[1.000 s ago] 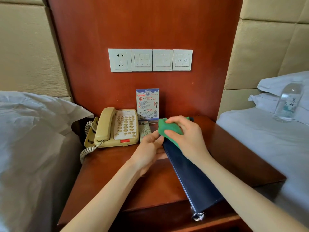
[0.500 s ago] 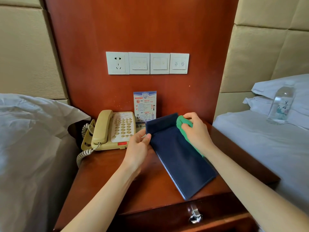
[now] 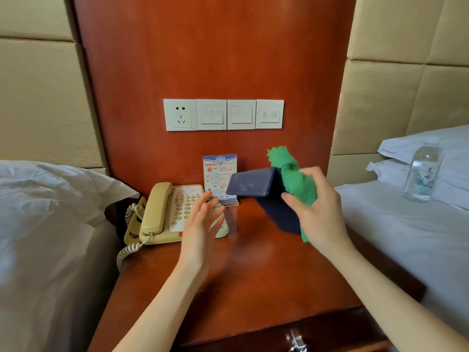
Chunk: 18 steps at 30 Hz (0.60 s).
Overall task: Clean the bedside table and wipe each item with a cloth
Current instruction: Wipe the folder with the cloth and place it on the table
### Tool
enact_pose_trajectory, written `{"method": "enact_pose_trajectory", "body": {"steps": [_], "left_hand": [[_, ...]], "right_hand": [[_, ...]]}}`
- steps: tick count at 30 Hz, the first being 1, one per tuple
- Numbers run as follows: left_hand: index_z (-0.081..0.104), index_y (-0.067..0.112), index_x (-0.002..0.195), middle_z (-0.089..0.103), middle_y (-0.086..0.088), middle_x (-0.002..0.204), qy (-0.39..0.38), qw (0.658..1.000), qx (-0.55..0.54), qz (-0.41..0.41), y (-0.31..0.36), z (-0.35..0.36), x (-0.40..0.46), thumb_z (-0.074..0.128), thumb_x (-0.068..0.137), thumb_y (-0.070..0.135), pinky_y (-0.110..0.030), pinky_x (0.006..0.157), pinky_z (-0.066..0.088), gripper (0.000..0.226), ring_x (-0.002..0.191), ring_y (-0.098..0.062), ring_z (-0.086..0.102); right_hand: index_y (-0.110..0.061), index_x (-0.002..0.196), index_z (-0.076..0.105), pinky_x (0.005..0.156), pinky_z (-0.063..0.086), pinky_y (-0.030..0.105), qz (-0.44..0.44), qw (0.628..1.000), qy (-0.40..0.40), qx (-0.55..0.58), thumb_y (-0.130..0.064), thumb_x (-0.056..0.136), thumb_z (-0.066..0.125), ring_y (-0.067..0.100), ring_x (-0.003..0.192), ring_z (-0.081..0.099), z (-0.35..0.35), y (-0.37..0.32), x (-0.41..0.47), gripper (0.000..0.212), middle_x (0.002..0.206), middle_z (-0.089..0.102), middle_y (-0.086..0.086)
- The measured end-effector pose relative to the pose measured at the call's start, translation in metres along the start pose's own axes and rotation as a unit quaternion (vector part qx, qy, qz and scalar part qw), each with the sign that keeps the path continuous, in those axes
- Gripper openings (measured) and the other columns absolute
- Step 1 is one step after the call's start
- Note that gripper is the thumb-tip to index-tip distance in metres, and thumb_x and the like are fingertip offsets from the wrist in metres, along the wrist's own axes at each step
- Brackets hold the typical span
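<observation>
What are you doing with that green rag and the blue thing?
A person is cleaning a wooden bedside table. The right hand holds a dark blue folder together with a green cloth, lifted above the table. The left hand is open, fingers spread, in front of the beige telephone, holding nothing. A small info card stands against the wall behind.

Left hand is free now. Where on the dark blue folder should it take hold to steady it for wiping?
Judging by its pose, pinch the folder's free left edge, coming from the left with the left hand. The folder is lifted and tilted in the right hand, bunched with the green cloth at its right end, so only the left end is clear.
</observation>
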<state>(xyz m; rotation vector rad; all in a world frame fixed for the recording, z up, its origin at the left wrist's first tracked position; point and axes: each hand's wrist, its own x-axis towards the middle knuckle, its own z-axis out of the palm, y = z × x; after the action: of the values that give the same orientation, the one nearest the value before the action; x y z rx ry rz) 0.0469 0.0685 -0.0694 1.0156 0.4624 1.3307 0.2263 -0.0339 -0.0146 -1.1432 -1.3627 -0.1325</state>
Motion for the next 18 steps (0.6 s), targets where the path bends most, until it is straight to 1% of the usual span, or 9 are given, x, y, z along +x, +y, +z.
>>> {"method": "enact_pose_trajectory", "body": {"steps": [1, 3, 5, 9, 12, 13, 15, 16, 18], "left_hand": [[0.06, 0.028, 0.125, 0.069, 0.001, 0.121, -0.018, 1.0, -0.004, -0.009, 0.0, 0.001, -0.001, 0.046, 0.1, 0.029, -0.03, 0.091, 0.049, 0.029, 0.114, -0.018, 0.065], [0.054, 0.025, 0.133, 0.068, 0.004, 0.124, -0.057, 0.998, -0.008, -0.031, -0.001, 0.007, -0.006, 0.046, 0.093, 0.041, -0.03, 0.093, 0.048, 0.044, 0.116, -0.014, 0.064], [0.051, 0.023, 0.135, 0.066, 0.004, 0.129, -0.08, 0.994, -0.023, -0.071, -0.003, 0.012, -0.01, 0.044, 0.086, 0.05, -0.029, 0.091, 0.05, 0.056, 0.117, -0.012, 0.063], [0.051, 0.014, 0.134, 0.061, -0.011, 0.134, -0.069, 0.97, -0.107, -0.208, 0.0, 0.01, -0.013, 0.041, 0.094, 0.053, -0.039, 0.089, 0.056, 0.057, 0.119, -0.028, 0.062], [0.055, 0.002, 0.126, 0.067, -0.019, 0.116, -0.058, 0.959, -0.098, -0.258, -0.001, 0.004, -0.014, 0.041, 0.102, 0.031, -0.039, 0.087, 0.053, 0.04, 0.101, -0.029, 0.067], [0.056, 0.001, 0.122, 0.07, -0.018, 0.107, -0.046, 0.963, -0.071, -0.257, -0.003, 0.002, -0.013, 0.042, 0.102, 0.02, -0.037, 0.084, 0.052, 0.032, 0.093, -0.027, 0.068], [0.06, 0.001, 0.116, 0.072, -0.019, 0.099, -0.016, 0.967, -0.034, -0.254, -0.006, -0.002, -0.011, 0.043, 0.098, 0.008, -0.038, 0.079, 0.054, 0.025, 0.086, -0.028, 0.069], [0.062, 0.001, 0.113, 0.073, -0.019, 0.098, -0.007, 0.969, -0.021, -0.247, -0.006, -0.002, -0.011, 0.043, 0.098, 0.006, -0.04, 0.076, 0.057, 0.025, 0.085, -0.029, 0.071], [0.066, 0.005, 0.111, 0.074, -0.018, 0.098, 0.004, 0.975, 0.011, -0.223, -0.008, -0.003, -0.008, 0.043, 0.098, 0.007, -0.044, 0.075, 0.059, 0.026, 0.086, -0.03, 0.072]], "right_hand": [[-0.028, 0.093, 0.055, 0.07, 0.042, 0.007, -0.051, 0.998, -0.001, -0.041, 0.005, 0.076, 0.073, -0.001, 0.082, 0.057, 0.003, 0.0, -0.005, 0.041, 0.089, 0.059, -0.015], [-0.008, 0.093, 0.061, 0.071, 0.044, 0.019, -0.142, 0.984, -0.01, -0.111, 0.02, 0.069, 0.068, 0.015, 0.082, 0.055, 0.01, 0.005, -0.016, 0.037, 0.09, 0.055, -0.001], [0.001, 0.088, 0.062, 0.07, 0.045, 0.028, -0.192, 0.971, -0.026, -0.14, 0.026, 0.064, 0.066, 0.022, 0.082, 0.052, 0.018, 0.011, -0.029, 0.035, 0.089, 0.056, 0.006], [-0.005, 0.086, 0.058, 0.069, 0.045, 0.029, -0.24, 0.952, -0.097, -0.166, 0.028, 0.059, 0.058, 0.018, 0.085, 0.046, 0.026, 0.021, -0.05, 0.042, 0.089, 0.051, 0.003], [-0.006, 0.087, 0.06, 0.073, 0.045, 0.027, -0.267, 0.921, -0.215, -0.184, 0.021, 0.062, 0.054, 0.016, 0.09, 0.045, 0.03, 0.021, -0.058, 0.036, 0.091, 0.054, 0.002], [-0.007, 0.091, 0.061, 0.073, 0.046, 0.027, -0.25, 0.918, -0.257, -0.172, 0.018, 0.068, 0.055, 0.014, 0.092, 0.046, 0.031, 0.022, -0.06, 0.034, 0.093, 0.054, 0.0], [-0.015, 0.096, 0.059, 0.072, 0.046, 0.022, -0.158, 0.937, -0.297, -0.091, 0.009, 0.078, 0.061, 0.006, 0.091, 0.049, 0.03, 0.021, -0.061, 0.03, 0.095, 0.052, -0.01], [-0.019, 0.095, 0.059, 0.071, 0.044, 0.017, -0.103, 0.955, -0.276, -0.04, 0.005, 0.079, 0.065, 0.002, 0.088, 0.052, 0.028, 0.02, -0.06, 0.029, 0.093, 0.053, -0.014], [-0.031, 0.092, 0.059, 0.07, 0.043, 0.009, -0.001, 0.986, -0.163, 0.026, 0.0, 0.079, 0.07, -0.001, 0.083, 0.059, 0.022, 0.02, -0.054, 0.035, 0.088, 0.06, -0.017]]}}
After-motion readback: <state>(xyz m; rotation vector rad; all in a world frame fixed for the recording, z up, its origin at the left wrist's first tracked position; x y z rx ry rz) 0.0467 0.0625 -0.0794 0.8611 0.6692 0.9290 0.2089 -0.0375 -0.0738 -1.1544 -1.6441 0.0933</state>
